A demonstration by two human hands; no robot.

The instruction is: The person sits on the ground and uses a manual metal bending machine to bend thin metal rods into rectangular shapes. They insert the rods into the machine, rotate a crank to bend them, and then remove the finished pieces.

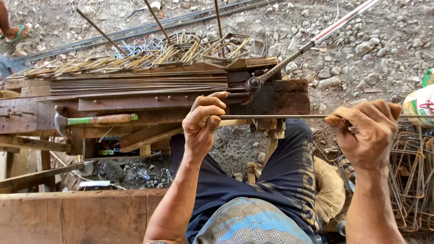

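A thin steel rod [275, 116] is being held level above the wooden bench [27, 115], gripped by the closed left hand [203, 124] and the closed right hand [366, 131], near a hammer [90, 120].

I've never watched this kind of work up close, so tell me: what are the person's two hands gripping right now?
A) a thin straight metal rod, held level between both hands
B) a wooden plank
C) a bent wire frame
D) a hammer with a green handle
A: the left hand and right hand each close around the thin metal rod, while the hammer lies untouched on the wooden bench.
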